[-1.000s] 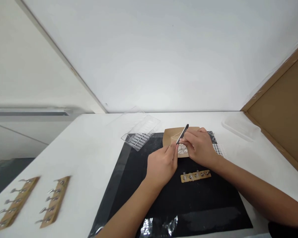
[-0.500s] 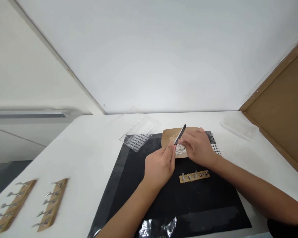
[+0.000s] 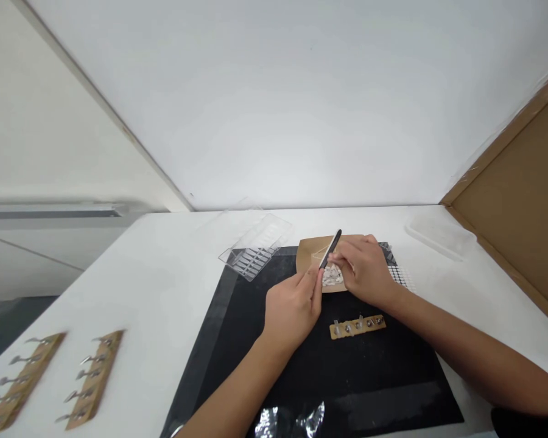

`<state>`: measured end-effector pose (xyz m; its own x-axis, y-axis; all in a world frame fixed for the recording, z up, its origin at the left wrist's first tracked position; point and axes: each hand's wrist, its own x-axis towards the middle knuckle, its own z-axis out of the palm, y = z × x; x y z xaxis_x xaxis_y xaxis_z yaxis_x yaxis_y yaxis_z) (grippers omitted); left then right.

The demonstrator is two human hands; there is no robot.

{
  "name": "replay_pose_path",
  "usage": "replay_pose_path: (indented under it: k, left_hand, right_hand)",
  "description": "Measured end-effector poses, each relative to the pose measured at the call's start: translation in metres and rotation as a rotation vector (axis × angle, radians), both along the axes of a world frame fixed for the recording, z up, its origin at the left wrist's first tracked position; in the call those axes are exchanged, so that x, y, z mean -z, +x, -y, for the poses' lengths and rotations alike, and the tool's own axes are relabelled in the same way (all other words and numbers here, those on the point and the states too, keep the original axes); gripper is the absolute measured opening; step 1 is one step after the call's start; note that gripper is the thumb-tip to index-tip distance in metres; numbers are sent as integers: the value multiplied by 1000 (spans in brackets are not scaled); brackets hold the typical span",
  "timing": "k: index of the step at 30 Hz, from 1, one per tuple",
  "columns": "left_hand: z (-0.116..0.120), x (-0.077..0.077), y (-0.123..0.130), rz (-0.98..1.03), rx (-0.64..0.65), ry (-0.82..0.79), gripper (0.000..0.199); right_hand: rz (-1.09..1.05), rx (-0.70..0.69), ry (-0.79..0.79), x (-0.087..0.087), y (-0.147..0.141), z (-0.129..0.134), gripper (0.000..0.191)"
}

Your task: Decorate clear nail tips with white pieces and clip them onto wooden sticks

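Observation:
My left hand (image 3: 292, 307) is closed, with thumb and fingers pinching the lower end of a slim black-and-white nail file (image 3: 331, 246). The file slants up to the right. My right hand (image 3: 363, 267) is closed beside the file's middle, its fingertips pinched together. Whatever they hold is too small to make out. Beneath both hands lies a brown paper piece (image 3: 305, 249) with a heap of small whitish bits (image 3: 332, 277) on it. Nearer to me on the black mat (image 3: 347, 377) is a wooden strip (image 3: 358, 326) bearing several clips, some with clear pieces.
Two wooden strips with several metal clips, one (image 3: 95, 380) beside the other (image 3: 27, 383), lie at left. A clear compartment box (image 3: 256, 246) sits open at the mat's back left. A translucent lid or tray (image 3: 441, 236) stands back right, near a cardboard panel (image 3: 520, 201).
Both hands stay almost in place. The file has shifted very slightly, and the right fingertips have moved a little along it. Otherwise the view is the same.

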<state>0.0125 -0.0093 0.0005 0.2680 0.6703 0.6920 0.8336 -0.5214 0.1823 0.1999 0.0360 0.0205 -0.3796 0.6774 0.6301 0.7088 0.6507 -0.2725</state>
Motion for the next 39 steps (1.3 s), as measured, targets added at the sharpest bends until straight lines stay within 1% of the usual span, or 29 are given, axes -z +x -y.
replay_pose_path:
  k: [2, 5, 9, 13, 16, 19, 21, 24, 26, 31, 35, 39]
  left_hand:
    - [0, 0, 0, -2, 4, -1, 26]
    - [-1, 1, 0, 5, -5, 11, 26]
    - [-2, 2, 0, 7, 8, 9, 25]
    - [-2, 2, 0, 27, 9, 26, 23]
    - [0, 0, 1, 18, 11, 46, 22]
    - [1, -2, 2, 20, 1, 49, 22]
    - [1, -2, 3, 18, -7, 44, 23]
    - [-1, 0, 1, 1, -2, 45, 24]
    - [-2, 1, -1, -8, 0, 62, 22]
    - [-4, 2, -4, -27, -17, 146, 20]
    - [-3, -2, -3, 17, -41, 83, 20]
    - [-2, -4, -2, 37, -111, 4, 28]
  right_hand:
    - [0, -19, -7, 0, 1, 0, 27]
    - [-34, 28, 6, 0, 1, -2, 29]
    - [32, -60, 16, 1, 1, -2, 24]
    - [0, -10, 33, -2, 2, 0, 27]
    - [4, -50, 35, -8, 4, 1, 27]
    - [-15, 14, 55, -11, 5, 0, 29]
    - [-1, 27, 57, -10, 5, 0, 29]
    - [41, -49, 43, -7, 2, 3, 27]
    - [20, -70, 29, -8, 1, 5, 26]
    - [-139, -132, 24, -23, 9, 6, 22]
    - [-239, -155, 38, -30, 22, 5, 21]
    - [-279, -266, 89, -35, 27, 9, 21]
